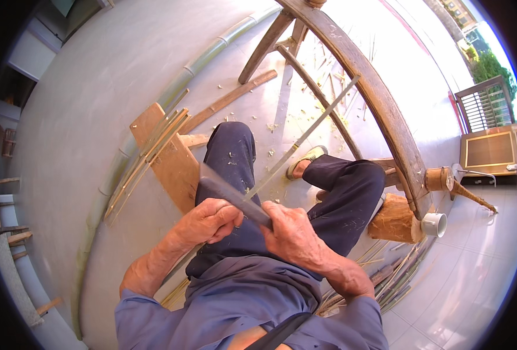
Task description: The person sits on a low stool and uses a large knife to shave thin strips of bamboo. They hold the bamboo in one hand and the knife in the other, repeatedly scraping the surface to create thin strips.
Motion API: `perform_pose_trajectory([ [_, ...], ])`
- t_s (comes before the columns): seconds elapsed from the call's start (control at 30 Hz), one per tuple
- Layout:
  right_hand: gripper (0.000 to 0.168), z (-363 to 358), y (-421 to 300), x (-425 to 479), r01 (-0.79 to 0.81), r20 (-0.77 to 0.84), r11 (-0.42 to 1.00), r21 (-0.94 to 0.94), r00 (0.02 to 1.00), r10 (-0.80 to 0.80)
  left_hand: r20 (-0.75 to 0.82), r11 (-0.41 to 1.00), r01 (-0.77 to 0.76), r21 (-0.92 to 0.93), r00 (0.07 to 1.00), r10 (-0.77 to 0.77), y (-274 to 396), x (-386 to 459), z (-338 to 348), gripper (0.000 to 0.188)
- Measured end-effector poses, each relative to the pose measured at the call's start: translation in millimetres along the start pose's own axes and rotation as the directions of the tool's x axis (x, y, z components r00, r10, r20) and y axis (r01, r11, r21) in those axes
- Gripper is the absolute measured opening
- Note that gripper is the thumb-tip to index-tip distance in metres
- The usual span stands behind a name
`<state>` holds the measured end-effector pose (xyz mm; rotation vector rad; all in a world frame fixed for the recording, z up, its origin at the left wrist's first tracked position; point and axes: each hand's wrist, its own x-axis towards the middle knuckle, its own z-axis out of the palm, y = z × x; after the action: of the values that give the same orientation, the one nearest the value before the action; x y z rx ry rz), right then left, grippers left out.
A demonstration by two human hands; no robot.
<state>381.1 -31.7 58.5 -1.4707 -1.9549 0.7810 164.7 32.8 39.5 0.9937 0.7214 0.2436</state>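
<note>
My right hand (pixel 289 227) grips the butt end of a broad, dark-bladed knife (pixel 230 190), which looks like a bamboo-splitting knife. The blade points up and left across my lap. A long, narrow bamboo strip (pixel 302 138) runs from the bench at upper right down to the blade. My left hand (pixel 212 221) is closed beside the blade, pinching the strip. Part of the strip emerges behind that hand and passes under my left forearm. The exact contact between edge and strip is hidden by the knife and fingers.
A long wooden bench (pixel 363 74) curves along the right. Split bamboo sticks (pixel 153 151) lie across a wooden board (pixel 171 168) at left, near a bamboo pole (pixel 197 65). A white mug (pixel 433 225) sits by a wood block (pixel 394 218). Shavings litter the floor; bamboo strips (pixel 398 280) lie lower right.
</note>
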Motion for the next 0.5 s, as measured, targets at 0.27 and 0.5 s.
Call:
perform_pose_trajectory([
  [0.27, 0.012, -70.3, 66.5, 17.6, -0.356, -0.406, 0.928, 0.112, 0.836, 0.370, 0.142, 0.990, 0.078, -0.120, 0.988, -0.061, -1.6, -40.7, 8.9, 0.041],
  [0.5, 0.032, -121.3, 124.2, 39.4, -0.376, -0.605, 0.876, 0.302, 0.635, 0.481, 0.147, 0.995, 0.033, -0.094, 0.989, -0.019, -41.3, -84.3, -6.4, 0.051],
])
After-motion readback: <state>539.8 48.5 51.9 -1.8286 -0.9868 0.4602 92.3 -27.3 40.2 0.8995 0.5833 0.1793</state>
